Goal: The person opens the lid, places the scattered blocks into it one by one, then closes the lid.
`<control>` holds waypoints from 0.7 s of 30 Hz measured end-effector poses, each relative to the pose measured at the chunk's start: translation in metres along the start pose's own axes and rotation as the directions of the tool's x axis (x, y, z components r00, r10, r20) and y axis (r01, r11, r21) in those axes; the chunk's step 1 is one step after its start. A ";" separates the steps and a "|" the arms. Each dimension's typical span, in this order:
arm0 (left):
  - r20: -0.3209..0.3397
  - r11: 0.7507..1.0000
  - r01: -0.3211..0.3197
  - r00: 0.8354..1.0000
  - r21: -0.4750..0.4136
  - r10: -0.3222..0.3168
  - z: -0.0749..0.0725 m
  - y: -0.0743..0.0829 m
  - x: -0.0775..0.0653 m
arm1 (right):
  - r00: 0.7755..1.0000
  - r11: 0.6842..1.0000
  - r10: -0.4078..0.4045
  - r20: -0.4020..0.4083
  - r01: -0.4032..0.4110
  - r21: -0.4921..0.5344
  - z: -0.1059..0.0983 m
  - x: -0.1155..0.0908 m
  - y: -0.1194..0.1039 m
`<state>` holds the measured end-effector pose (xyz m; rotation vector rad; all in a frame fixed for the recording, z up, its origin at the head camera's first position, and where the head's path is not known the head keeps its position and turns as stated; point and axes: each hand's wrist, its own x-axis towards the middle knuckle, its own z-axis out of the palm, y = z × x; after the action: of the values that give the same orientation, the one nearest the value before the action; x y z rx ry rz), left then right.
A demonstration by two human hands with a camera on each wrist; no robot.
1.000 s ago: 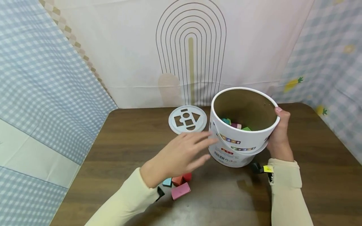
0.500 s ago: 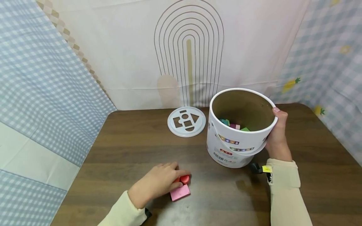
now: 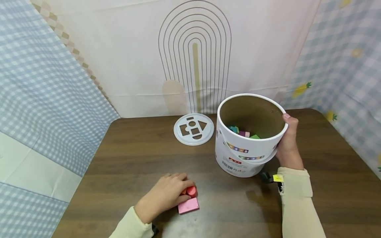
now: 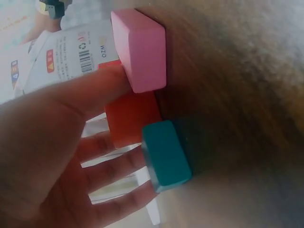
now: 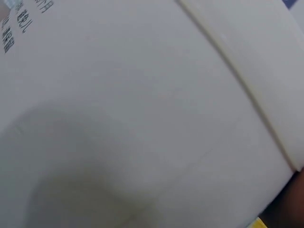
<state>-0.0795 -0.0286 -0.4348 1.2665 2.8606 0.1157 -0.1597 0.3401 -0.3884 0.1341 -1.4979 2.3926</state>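
On the table's near part my left hand (image 3: 166, 195) bends its fingers round a few toy blocks. In the left wrist view the thumb lies against an orange-red block (image 4: 133, 118), with fingers on its far side. A teal block (image 4: 166, 154) sits by the other fingertips, and a pink block (image 4: 142, 52) is beside the thumb tip. A red round block (image 3: 191, 191) shows next to the index finger. My right hand (image 3: 288, 145) grips the white bucket (image 3: 238, 162), thumb over its rim; the bucket leans slightly. Its wall fills the right wrist view.
Inside the bucket lie several blocks, among them a green block (image 3: 254, 137) and a purple one (image 3: 242, 133). A white lid (image 3: 194, 138) with shaped holes lies flat left of the bucket. Patterned cloth (image 3: 134, 66) hangs behind the table (image 3: 134, 158).
My left hand has come from beside the bucket down and left to the blocks, and its fingers have closed round them. My right hand keeps its hold on the bucket.
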 end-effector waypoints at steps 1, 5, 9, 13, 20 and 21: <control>-0.002 1.000 0.002 1.000 -0.001 -0.002 0.001 0.000 0.000 | 1.000 1.000 -0.002 -0.004 0.002 -0.013 0.000 0.000 0.000; -0.044 1.000 0.008 0.999 -0.004 -0.009 0.006 0.000 -0.002 | 1.000 1.000 0.002 -0.013 -0.002 -0.026 0.001 -0.001 0.001; -0.131 0.999 0.010 0.991 -0.050 -0.016 0.010 0.001 0.000 | 1.000 1.000 0.009 -0.019 -0.010 -0.009 0.002 -0.001 0.001; -0.267 0.990 -0.016 0.964 -0.142 -0.023 0.004 0.004 0.009 | 1.000 1.000 0.001 -0.027 -0.002 -0.024 0.001 0.000 -0.001; -0.448 0.948 -0.120 0.894 -0.295 -0.026 -0.024 0.009 0.035 | 0.999 0.998 -0.007 -0.036 0.005 -0.055 0.001 0.000 -0.001; -0.464 0.945 -0.139 0.885 -0.297 -0.016 -0.029 0.011 0.039 | 0.999 0.998 -0.007 -0.040 0.005 -0.058 0.001 0.000 0.000</control>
<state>-0.0989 0.0060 -0.4044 1.4133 2.9767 0.9738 -0.1593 0.3395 -0.3878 0.0768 -1.5448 2.3310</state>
